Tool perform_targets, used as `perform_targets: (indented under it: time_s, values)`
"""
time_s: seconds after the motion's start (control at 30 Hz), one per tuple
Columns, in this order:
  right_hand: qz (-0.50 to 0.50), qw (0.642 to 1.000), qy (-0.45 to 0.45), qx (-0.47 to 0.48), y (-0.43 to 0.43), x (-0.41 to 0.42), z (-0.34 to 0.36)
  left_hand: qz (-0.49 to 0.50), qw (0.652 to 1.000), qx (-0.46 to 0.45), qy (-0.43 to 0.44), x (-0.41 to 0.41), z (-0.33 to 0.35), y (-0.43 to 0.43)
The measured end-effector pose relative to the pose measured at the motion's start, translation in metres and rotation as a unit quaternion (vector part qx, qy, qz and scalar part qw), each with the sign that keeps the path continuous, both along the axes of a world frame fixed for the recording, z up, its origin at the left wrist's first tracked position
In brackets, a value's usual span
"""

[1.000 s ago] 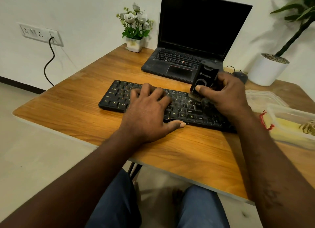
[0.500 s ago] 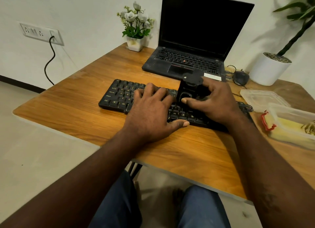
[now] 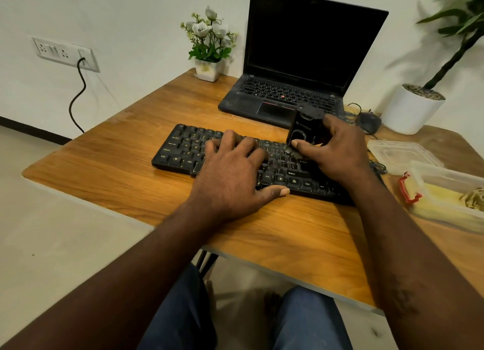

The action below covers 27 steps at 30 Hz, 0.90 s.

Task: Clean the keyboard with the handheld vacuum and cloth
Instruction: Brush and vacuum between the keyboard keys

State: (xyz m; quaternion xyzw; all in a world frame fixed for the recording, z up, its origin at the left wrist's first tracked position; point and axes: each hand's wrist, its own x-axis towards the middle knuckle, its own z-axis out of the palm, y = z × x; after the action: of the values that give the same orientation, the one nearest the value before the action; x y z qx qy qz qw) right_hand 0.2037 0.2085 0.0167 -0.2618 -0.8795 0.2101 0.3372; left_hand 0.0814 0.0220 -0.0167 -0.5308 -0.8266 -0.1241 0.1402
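**Item:** flat black plastic keyboard (image 3: 183, 153), lying crosswise on the pale wooden bench (image 3: 110, 171), just in front of an open black laptop (image 3: 309, 51).

**Item:** left hand (image 3: 230, 177), palm down on the keyboard's middle. Its fingers are spread flat over the keys, with the thumb along the near edge. Judged purpose: weight to stop the board sliding under the tool.

**Item:** small black boxy handheld vacuum (image 3: 301, 131), upright, with its lower end on the keys right of centre. The right hand (image 3: 337, 150) grips it, fingers curled behind the body and thumb pressed on the front face. It is probably steering the mouth along a key row.

**Item:** clear shallow plastic tub (image 3: 400, 150) and a second tub with a red clip and yellow contents (image 3: 442, 177), both at the right, apart from the working area.

**Not made out:**
- the vacuum's mouth, dark and blurred below the thumb
- the keys beneath both hands
- the keyboard's right end, behind the wrist
- the cloth: none is identifiable, and I cannot tell whether the yellow contents are it
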Motion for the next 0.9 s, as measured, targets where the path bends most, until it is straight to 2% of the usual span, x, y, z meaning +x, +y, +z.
perform_targets:
  time_s: [0.07,0.2,0.33,0.43,0.5,0.63,0.8,0.9]
  values:
    - [0.017,1.0,0.001,-0.013,0.0,0.003,-0.001,0.0,1.0,0.002,-0.001,0.0,0.0,-0.001]
    - [0.125,0.992,-0.025,0.003,-0.014,0.003,-0.002,0.003,1.0,0.005,-0.001,0.0,0.0,-0.001]
    - [0.042,0.999,0.006,0.024,-0.017,-0.01,-0.001,0.003,0.999,0.048,-0.021,0.0,-0.002,-0.001]
    - [0.093,0.994,-0.018,-0.048,-0.012,-0.003,-0.001,0.001,0.998,0.058,-0.027,0.0,-0.003,-0.002]
    - [0.137,0.988,-0.043,-0.058,-0.012,0.001,-0.001,0.001,0.998,0.056,-0.028,-0.001,-0.002,-0.002]
    - [0.076,0.997,-0.015,0.023,-0.017,-0.008,-0.001,-0.004,0.998,0.059,-0.036,0.0,-0.003,0.0]
    - [0.115,0.992,-0.037,-0.027,-0.014,-0.003,0.0,-0.005,0.998,0.06,-0.031,0.0,-0.003,-0.002]
    - [0.067,0.997,-0.023,-0.003,-0.01,-0.003,0.0,-0.009,0.997,0.065,-0.037,0.0,-0.002,-0.001]
